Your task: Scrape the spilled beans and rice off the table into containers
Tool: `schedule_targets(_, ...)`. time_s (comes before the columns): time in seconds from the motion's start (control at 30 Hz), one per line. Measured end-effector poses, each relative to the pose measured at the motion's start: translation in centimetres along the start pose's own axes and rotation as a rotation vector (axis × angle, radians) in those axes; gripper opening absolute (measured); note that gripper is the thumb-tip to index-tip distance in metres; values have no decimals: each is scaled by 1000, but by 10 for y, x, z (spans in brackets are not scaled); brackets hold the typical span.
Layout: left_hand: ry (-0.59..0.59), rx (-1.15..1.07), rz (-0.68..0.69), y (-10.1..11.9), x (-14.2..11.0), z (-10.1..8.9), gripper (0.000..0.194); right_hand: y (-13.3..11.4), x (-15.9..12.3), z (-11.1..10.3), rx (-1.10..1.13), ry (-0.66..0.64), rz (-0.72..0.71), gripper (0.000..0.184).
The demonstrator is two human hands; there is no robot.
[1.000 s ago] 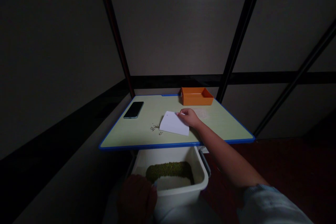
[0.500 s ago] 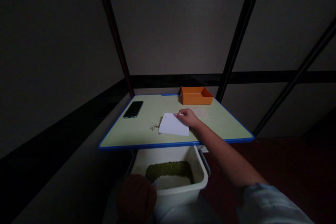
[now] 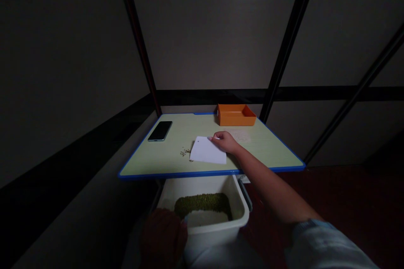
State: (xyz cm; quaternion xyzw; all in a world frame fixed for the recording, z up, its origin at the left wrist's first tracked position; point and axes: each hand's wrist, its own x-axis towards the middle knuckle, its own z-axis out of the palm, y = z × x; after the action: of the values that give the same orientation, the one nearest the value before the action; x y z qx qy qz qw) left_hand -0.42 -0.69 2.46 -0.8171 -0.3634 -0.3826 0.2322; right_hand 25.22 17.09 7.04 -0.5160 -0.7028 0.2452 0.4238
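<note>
the person's right hand (image 3: 225, 141) has its fingers pinching the far right part of a white paper (image 3: 206, 151), which is on the counter (image 3: 265, 151). small grains (image 3: 184, 151) are scattered just beside the paper's left edge. the left hand (image 3: 164, 233) is dim, at the near left rim of a white tub (image 3: 221, 229); whether its fingers grip cannot be told. green grain (image 3: 203, 202) is heaped inside the tub. a phone (image 3: 160, 130) lies at the counter's left, an orange box (image 3: 236, 120) at the back right.

a blue-edged table (image 3: 268, 147) bears a phone (image 3: 160, 130), orange tray (image 3: 237, 120), scattered grains (image 3: 184, 151).
</note>
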Motion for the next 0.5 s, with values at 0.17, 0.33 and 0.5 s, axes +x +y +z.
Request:
schedule_targets(0.17,-6,15,10,0,0,-1,18,-2,-1,0,41,-21,0,38)
schedule_targets(0.33,18,5,-4,2,3,-4,21,-1,-1,1,64,-19,0,39)
schedule_targets(0.5,0,27,1,3,3,-4,22,-1,-1,1,76,-35,-14,39)
